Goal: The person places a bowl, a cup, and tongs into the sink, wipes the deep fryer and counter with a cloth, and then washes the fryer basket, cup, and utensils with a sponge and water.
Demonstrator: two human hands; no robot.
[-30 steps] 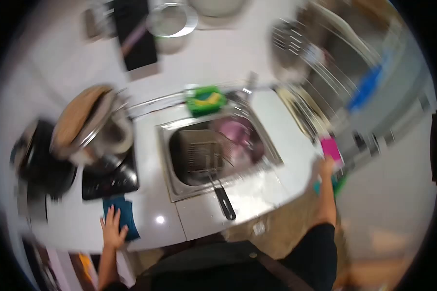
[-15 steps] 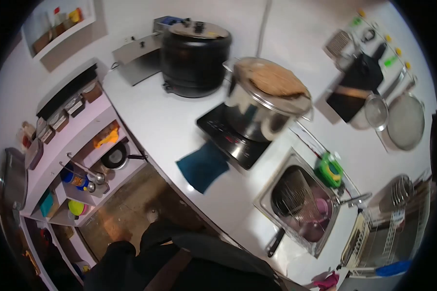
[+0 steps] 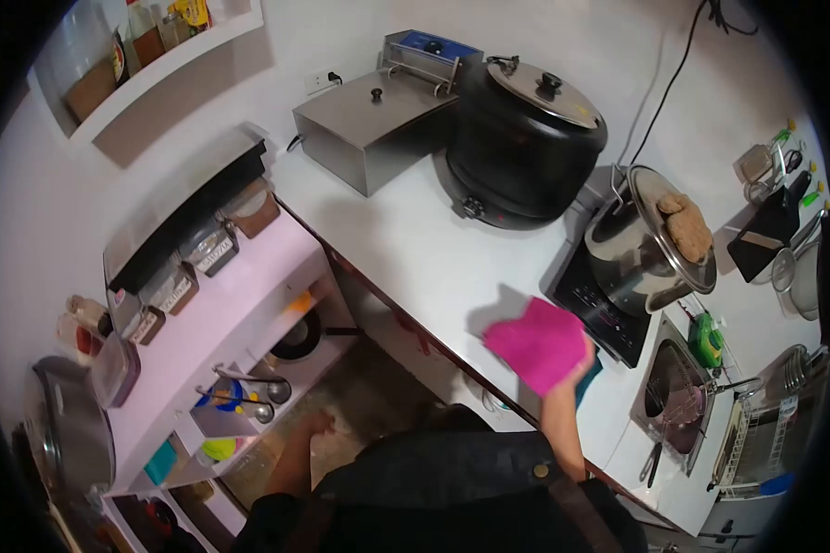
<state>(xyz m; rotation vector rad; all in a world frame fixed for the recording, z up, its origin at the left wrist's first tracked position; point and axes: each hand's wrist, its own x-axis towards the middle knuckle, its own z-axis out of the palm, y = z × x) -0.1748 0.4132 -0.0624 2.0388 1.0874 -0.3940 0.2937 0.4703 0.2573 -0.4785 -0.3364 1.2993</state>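
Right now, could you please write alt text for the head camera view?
A person's right hand holds a magenta cloth above a white countertop; the left hand hangs over the floor. Beyond the cloth stand a lidded steel stockpot on a black induction cooktop and a black soup kettle.

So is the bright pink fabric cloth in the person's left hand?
No, the person's right hand holds the bright pink fabric cloth, while the left hand is well apart from it.
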